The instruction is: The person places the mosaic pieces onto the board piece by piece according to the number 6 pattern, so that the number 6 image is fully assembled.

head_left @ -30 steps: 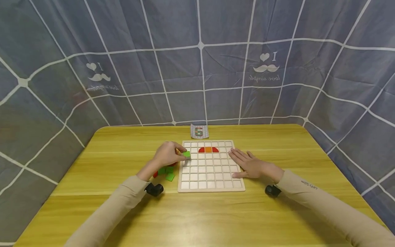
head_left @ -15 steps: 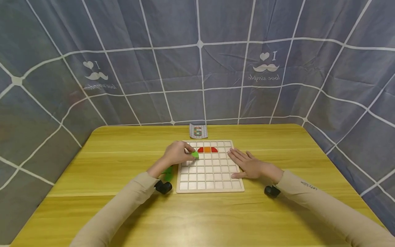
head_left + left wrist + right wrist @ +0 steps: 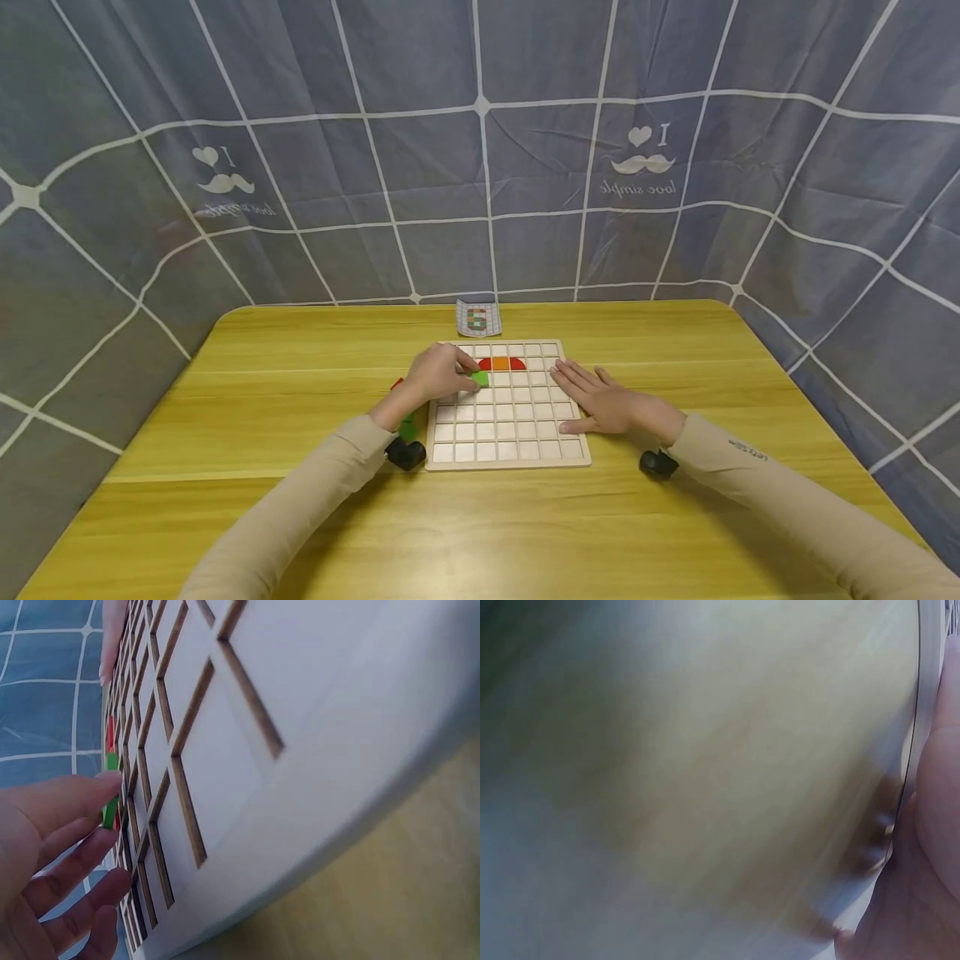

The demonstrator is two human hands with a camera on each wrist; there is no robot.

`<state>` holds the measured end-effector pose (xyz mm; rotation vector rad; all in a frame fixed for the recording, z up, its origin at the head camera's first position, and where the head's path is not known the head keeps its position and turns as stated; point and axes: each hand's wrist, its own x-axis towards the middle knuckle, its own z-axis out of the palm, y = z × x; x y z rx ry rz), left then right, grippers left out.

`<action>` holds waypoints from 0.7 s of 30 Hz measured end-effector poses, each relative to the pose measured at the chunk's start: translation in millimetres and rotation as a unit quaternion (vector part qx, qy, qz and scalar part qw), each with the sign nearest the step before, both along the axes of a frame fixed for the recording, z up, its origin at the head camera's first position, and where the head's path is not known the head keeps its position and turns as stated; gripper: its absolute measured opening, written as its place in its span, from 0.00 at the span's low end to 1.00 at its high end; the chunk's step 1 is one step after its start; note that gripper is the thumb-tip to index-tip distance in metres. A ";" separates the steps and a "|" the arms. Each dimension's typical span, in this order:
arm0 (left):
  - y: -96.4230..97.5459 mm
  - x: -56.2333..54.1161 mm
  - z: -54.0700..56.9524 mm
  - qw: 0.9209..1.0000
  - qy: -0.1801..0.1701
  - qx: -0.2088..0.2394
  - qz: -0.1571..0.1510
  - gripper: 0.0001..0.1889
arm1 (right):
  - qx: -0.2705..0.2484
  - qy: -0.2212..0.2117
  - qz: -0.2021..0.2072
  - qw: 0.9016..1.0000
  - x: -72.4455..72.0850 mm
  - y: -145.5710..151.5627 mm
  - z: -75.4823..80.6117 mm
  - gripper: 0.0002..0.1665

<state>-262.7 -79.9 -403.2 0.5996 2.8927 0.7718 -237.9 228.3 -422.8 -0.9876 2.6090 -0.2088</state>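
A pale wooden grid board (image 3: pixel 508 464) lies on the table. Between thumb and finger, my left hand (image 3: pixel 438 372) pinches a green square tile (image 3: pixel 481 379) over the board's upper left cells. In the left wrist view the green tile (image 3: pixel 112 791) stands on edge in the fingertips, close to the grid. Just above it on the board sit an orange tile (image 3: pixel 500 364) and a red quarter-round tile (image 3: pixel 517 364) to its right, with another red one (image 3: pixel 485 364) to its left. My right hand (image 3: pixel 600 402) rests flat on the board's right edge, fingers straight.
Behind the board lies a small pattern card (image 3: pixel 477 318) with a coloured figure on a grid. Left of the board, green tiles (image 3: pixel 407 428) and a red piece (image 3: pixel 397 383) are partly hidden by the left arm. A grey curtain (image 3: pixel 540 183) hangs behind the table (image 3: pixel 495 533).
My left hand has carried the green tile rightward from the board's left edge to below the red and orange row. The right hand keeps its place on the board.
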 end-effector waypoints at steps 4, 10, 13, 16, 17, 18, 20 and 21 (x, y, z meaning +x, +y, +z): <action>1.3 -0.2 1.1 1.000 -0.001 -0.001 0.001 0.14 | 0.007 -0.001 -0.002 1.000 1.1 -1.8 1.7 0.55; 2.6 -0.7 0.5 1.000 -0.013 0.003 0.006 0.14 | 0.005 0.001 -0.003 1.000 1.5 -2.7 1.7 0.54; 2.7 -1.6 -0.9 1.000 -0.021 0.001 0.006 0.15 | 0.000 0.002 -0.002 1.000 1.4 -2.8 1.3 0.54; 2.6 -2.5 -2.0 1.000 -0.024 -0.001 0.005 0.15 | -0.007 0.003 0.002 1.000 1.6 -3.0 0.8 0.54; 2.6 -2.6 -2.2 1.000 -0.024 -0.001 0.005 0.15 | -0.010 0.003 0.003 1.000 1.7 -3.2 1.0 0.55; 2.5 -2.8 -2.4 1.000 -0.023 0.000 0.003 0.15 | -0.013 0.002 0.003 1.000 2.0 -3.3 1.2 0.55; 2.3 -2.8 -2.0 1.000 -0.022 0.002 0.001 0.15 | -0.012 0.003 0.003 1.000 1.9 -3.6 1.5 0.55; 2.2 -2.7 -1.8 1.000 -0.021 0.002 0.000 0.15 | -0.013 0.005 0.004 1.000 2.2 -3.7 1.7 0.55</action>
